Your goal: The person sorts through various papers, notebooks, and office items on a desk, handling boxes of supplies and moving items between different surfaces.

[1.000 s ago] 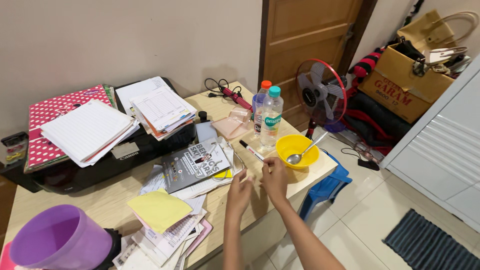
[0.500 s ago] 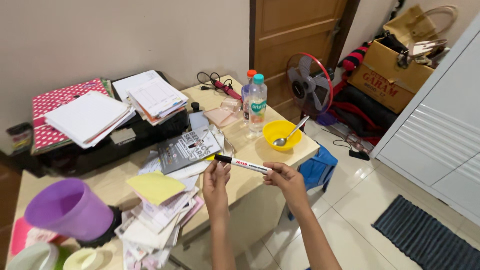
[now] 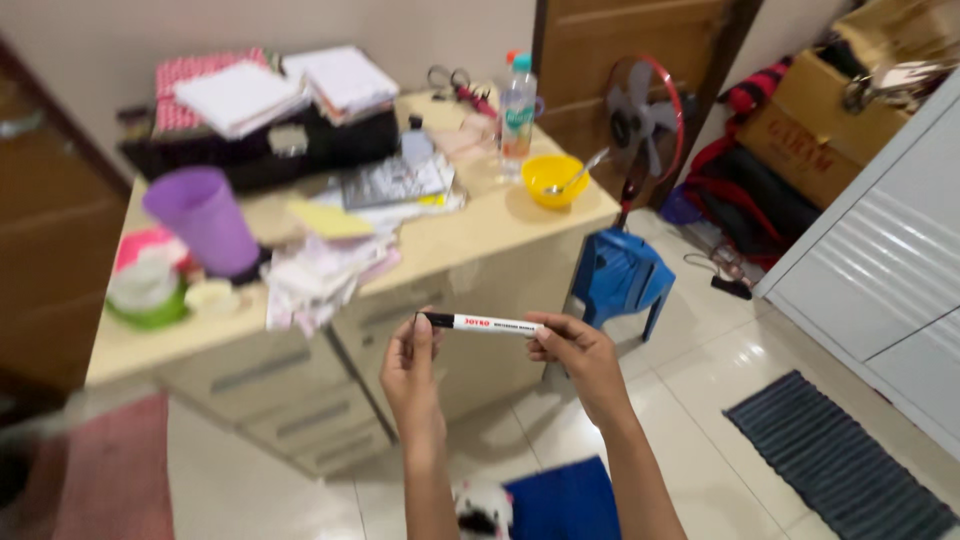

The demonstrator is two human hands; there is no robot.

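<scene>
I hold a white marker (image 3: 490,324) with a black cap level in front of me, away from the desk. My left hand (image 3: 410,362) pinches the black cap end. My right hand (image 3: 575,352) grips the other end of the barrel. Both hands are over the tiled floor, in front of the beige desk (image 3: 480,245). On the desk stand a yellow bowl (image 3: 553,181) with a spoon in it and a clear water bottle (image 3: 517,108).
A purple cup (image 3: 203,220), loose papers (image 3: 325,265) and a black printer (image 3: 270,150) under stacked papers crowd the desk. A blue plastic stool (image 3: 620,282) and a red fan (image 3: 645,115) stand to its right. White cabinet (image 3: 880,270) and dark mat (image 3: 835,465) at right.
I have lifted the marker off the desk with both hands and stepped back. The desk now lies farther away and the floor shows below my hands.
</scene>
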